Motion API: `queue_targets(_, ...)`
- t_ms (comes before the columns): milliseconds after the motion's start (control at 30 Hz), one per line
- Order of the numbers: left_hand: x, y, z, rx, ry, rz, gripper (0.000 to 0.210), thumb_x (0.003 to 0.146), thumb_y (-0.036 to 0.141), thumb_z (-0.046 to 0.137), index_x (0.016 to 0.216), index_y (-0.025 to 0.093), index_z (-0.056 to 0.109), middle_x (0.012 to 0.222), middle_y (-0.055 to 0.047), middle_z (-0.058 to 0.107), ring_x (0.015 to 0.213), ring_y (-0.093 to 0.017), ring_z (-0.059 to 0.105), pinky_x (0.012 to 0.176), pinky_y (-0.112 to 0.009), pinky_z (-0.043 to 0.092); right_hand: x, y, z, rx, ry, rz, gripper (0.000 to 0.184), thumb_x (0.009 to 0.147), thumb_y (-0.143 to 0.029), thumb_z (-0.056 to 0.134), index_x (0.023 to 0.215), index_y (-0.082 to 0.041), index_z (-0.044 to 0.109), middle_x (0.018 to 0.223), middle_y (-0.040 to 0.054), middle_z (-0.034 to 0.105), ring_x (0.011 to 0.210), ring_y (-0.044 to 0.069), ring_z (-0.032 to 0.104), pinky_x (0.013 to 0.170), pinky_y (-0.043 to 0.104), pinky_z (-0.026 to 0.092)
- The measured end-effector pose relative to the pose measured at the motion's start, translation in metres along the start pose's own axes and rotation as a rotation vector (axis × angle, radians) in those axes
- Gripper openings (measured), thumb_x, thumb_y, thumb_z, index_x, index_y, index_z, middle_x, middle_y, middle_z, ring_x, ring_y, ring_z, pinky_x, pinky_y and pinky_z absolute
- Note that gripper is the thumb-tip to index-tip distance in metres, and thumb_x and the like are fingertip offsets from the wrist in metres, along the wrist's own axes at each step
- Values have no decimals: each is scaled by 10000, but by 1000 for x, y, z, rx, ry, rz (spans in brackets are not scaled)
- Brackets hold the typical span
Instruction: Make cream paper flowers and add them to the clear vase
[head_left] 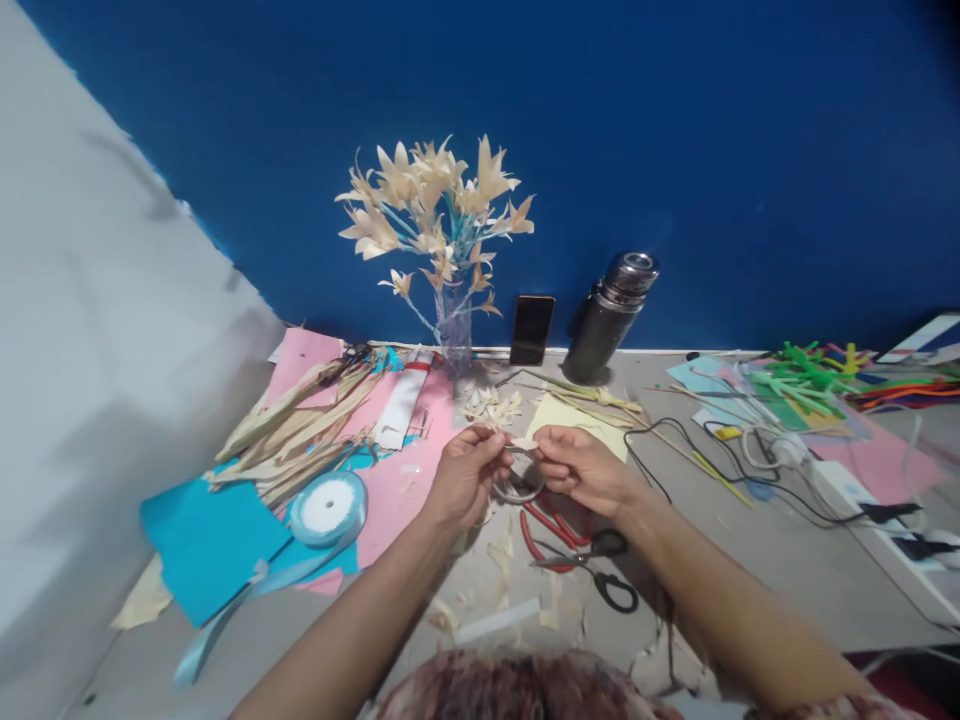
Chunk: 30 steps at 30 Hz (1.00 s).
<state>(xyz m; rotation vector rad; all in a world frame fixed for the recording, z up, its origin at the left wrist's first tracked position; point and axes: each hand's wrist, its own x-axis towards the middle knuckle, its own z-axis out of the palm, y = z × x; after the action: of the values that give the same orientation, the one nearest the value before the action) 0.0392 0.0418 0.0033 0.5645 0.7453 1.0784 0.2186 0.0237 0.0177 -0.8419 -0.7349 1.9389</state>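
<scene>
My left hand (474,470) and my right hand (574,463) are close together over the middle of the table. Between their fingertips they pinch a small cream strip (523,443), which looks like a piece of dried husk. Just under the fingers lies a grey ring (519,490), perhaps a tape roll, partly covered by the hands. Red-handled pliers (556,525) and black-handled scissors (600,565) rest nearer to me. Beyond my left hand is a small pile of cream petals (491,407). Yellow paper (611,432) lies partly behind my right hand.
Husk flowers stand in a clear vase (456,330) by the blue wall, beside a phone (532,330) and a thermos (609,320). Dried husks (307,415) and a blue ribbon roll (328,508) lie left. Cables, green pipe cleaners (802,380) and a power strip (885,545) are right.
</scene>
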Motion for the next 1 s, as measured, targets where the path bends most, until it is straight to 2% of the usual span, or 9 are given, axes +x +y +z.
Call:
queue_targets(267,-16,4,15,132,-52,78,316,627,232,858,756,144,583,649,30,614,531,-86,587,497,-185,448,-17,3,6,-26,40,-44,313,704,-308,848,760,-125,601,642,-58,451,457,-1,278,425,154,134)
queue_targets(433,-22,5,16,52,-87,8,327,631,226,864,759,151,573,621,46,582,517,-66,551,521,-178,444,-26,6,9,-87,41,-78,288,720,-331,827,748,-121,631,654,-40,490,456,5,289,427,176,138)
queue_targets(600,-22,6,10,9,-141,-76,299,665,195,849,755,139,569,629,44,567,506,-52,521,509,-173,429,-34,5,6,-234,142,-164,299,765,-409,765,820,-125,693,718,-1,559,465,25,343,424,193,144)
queue_targets(767,-25,2,12,28,-173,-77,280,678,187,840,746,132,574,626,43,557,506,-55,525,499,-173,423,-42,4,7,-416,139,-252,343,813,-481,699,852,-140,698,748,16,604,484,46,377,437,207,181)
queue_targets(900,-30,1,18,46,-160,-74,310,635,191,864,750,132,582,637,44,563,493,-54,524,488,-175,415,-47,6,15,-556,144,-271,308,768,-443,753,785,-151,656,579,-44,526,477,56,356,453,213,215)
queue_targets(1000,-33,3,21,63,-173,-60,314,627,203,868,736,130,583,633,44,561,495,-55,525,491,-176,412,-49,8,19,-560,140,-299,303,777,-438,739,751,-152,643,529,-62,479,470,59,338,457,218,225)
